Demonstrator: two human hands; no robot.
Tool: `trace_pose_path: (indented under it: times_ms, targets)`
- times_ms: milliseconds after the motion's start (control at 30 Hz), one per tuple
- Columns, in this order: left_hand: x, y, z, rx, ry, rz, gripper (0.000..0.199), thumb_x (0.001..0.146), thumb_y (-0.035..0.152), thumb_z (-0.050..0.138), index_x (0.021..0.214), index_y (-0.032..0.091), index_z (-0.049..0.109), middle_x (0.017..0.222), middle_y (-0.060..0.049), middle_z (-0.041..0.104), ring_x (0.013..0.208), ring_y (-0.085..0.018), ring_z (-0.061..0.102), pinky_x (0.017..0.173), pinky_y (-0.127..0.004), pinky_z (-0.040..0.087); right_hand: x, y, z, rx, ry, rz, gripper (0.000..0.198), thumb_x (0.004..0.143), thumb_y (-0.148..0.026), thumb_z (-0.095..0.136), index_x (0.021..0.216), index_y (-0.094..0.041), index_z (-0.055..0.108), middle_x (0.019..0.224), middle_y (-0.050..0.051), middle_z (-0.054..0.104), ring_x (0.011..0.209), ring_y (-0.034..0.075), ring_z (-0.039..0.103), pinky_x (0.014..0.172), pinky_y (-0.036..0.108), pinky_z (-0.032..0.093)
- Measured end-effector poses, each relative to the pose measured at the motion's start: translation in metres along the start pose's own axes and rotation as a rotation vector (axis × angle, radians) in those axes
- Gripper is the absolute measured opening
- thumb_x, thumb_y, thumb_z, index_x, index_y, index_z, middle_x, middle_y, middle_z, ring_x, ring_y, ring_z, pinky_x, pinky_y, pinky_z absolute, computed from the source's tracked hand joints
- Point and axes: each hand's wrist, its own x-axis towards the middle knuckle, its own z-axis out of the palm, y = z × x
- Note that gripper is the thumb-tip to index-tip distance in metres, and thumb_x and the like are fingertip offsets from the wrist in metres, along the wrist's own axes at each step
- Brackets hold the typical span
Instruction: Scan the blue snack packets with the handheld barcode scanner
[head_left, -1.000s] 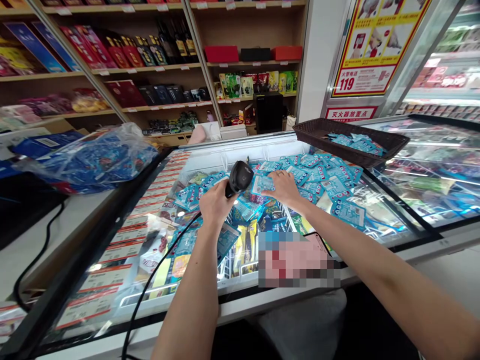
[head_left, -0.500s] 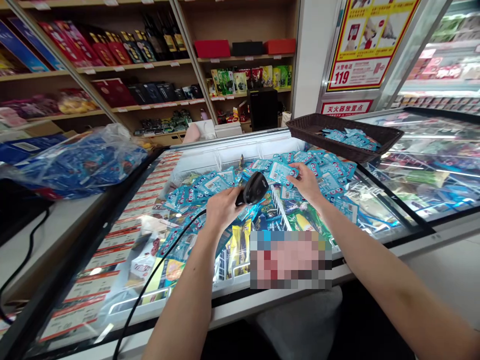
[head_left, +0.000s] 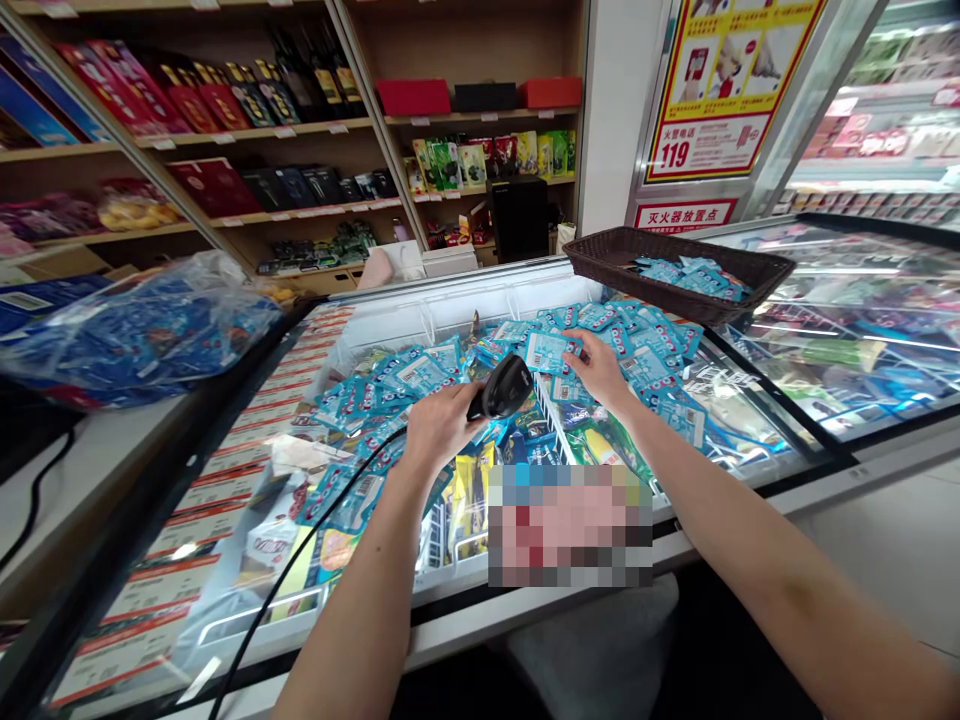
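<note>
Free air between the forearms, scanner narrowing the gap beside the right hand — cable slanting across the left, basket blocking the far right corner.

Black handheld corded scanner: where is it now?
In the head view, the black handheld corded scanner is near the centre, in the left hand, below and left of the flat blue packet in the right hand.

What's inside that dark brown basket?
Several blue packets lie in the brown basket, looking like the packet in the right hand. Anything beneath them is covered from view.
</note>
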Motion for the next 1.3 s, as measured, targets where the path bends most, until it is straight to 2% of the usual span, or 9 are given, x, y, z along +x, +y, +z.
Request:
trace_pose_path:
  times_ms: [733,933,1000,1067,1167,1233,1300]
  targets:
    - [0.001,0.002,0.001,0.019,-0.047,-0.016,0.038,0.083,0.042,0.055,0.117,0.026,0.056,0.103,-0.002,0.07,0.089,-0.023,0.066,0.062,-0.029,0.04,-0.001,-0.002,0.0,-0.04,0.001,0.001,0.038,0.083,-0.032,0.053,0.119,-0.023,0.06,0.068,-0.001,0.056,0.063,0.017,0.052,0.065,0.03,0.042]
    - [0.0,0.002,0.0,0.014,-0.016,-0.008,0.036,0.084,0.042,0.054,0.116,0.026,0.057,0.101,-0.002,0.07,0.088,-0.023,0.066,0.062,-0.029,0.04,-0.001,0.0,0.0,-0.127,0.051,-0.021,0.041,0.085,-0.032,0.051,0.124,-0.022,0.057,0.079,0.002,0.063,0.067,0.018,0.055,0.072,0.033,0.046]
    - [0.0,0.002,-0.001,0.013,-0.005,-0.011,0.035,0.084,0.042,0.054,0.115,0.026,0.057,0.101,-0.002,0.071,0.088,-0.023,0.066,0.062,-0.029,0.04,-0.001,0.003,-0.002,-0.196,0.082,-0.04,0.042,0.086,-0.031,0.051,0.126,-0.02,0.056,0.09,0.005,0.066,0.076,0.02,0.058,0.078,0.035,0.047]
    - [0.0,0.001,-0.001,0.014,0.007,-0.023,0.034,0.084,0.041,0.054,0.115,0.026,0.058,0.101,-0.002,0.071,0.088,-0.023,0.066,0.062,-0.029,0.041,-0.001,0.006,-0.003,-0.299,0.138,-0.079,0.042,0.086,-0.031,0.052,0.126,-0.017,0.057,0.107,0.01,0.064,0.095,0.024,0.057,0.089,0.038,0.044]
    - [0.0,0.0,-0.002,0.014,0.008,-0.046,0.035,0.084,0.041,0.054,0.114,0.025,0.059,0.103,-0.003,0.071,0.09,-0.023,0.066,0.063,-0.029,0.042,-0.004,0.002,-0.005,-0.439,0.178,-0.137,0.04,0.088,-0.036,0.051,0.124,-0.02,0.06,0.126,0.011,0.057,0.117,0.028,0.047,0.102,0.045,0.035]
    - [0.0,-0.002,-0.002,0.008,-0.003,-0.059,0.036,0.083,0.04,0.054,0.115,0.024,0.059,0.105,-0.004,0.071,0.092,-0.023,0.066,0.065,-0.029,0.043,-0.008,-0.005,-0.004,-0.486,0.107,-0.191,0.042,0.09,-0.044,0.047,0.125,-0.025,0.06,0.135,0.008,0.052,0.124,0.029,0.042,0.106,0.049,0.03]
    - [0.0,-0.003,-0.004,0.002,-0.014,-0.073,0.038,0.083,0.04,0.053,0.117,0.024,0.058,0.106,-0.004,0.07,0.094,-0.023,0.066,0.066,-0.028,0.044,-0.013,-0.012,-0.001,-0.53,-0.052,-0.297,0.048,0.09,-0.053,0.045,0.129,-0.028,0.057,0.142,0.005,0.048,0.131,0.029,0.036,0.111,0.052,0.02]
